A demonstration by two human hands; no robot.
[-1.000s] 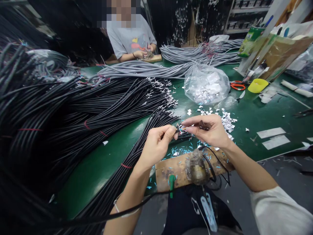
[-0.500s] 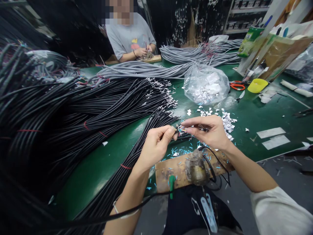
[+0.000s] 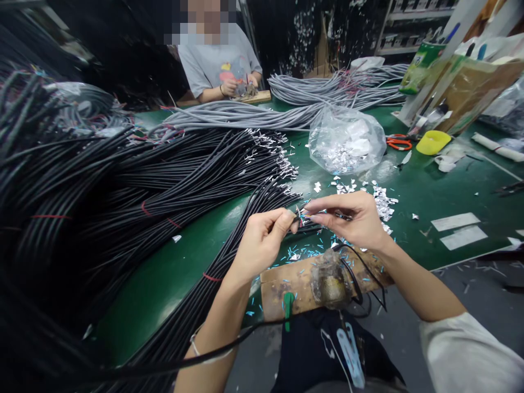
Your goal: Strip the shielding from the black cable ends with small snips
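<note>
My left hand (image 3: pixel 266 237) pinches the end of a black cable (image 3: pixel 241 341) between thumb and forefinger. Thin colored wires (image 3: pixel 303 216) fan out of that cable end. My right hand (image 3: pixel 352 218) is closed at the fingertips on these wires, just right of the left thumb. Which single wire the fingers grip is too small to make out. Below both hands lies a wooden board (image 3: pixel 274 286) carrying a worn block-like device (image 3: pixel 331 284) and a green lever (image 3: pixel 287 308). Blue wire scraps (image 3: pixel 309 252) are scattered around it.
Large bundles of black cables (image 3: pixel 196 169) fill the left. Grey cables (image 3: pixel 245 115) run across the back. A clear bag of foil scraps (image 3: pixel 347 144), orange-handled scissors (image 3: pixel 399 143) and a yellow tape roll (image 3: pixel 433 142) lie right. Opposite, another person (image 3: pixel 221 65) works with both hands.
My hands stay almost in place, with slight finger movement at the wires. The view shifts a little. Across the table, the other person's hands have moved apart.
</note>
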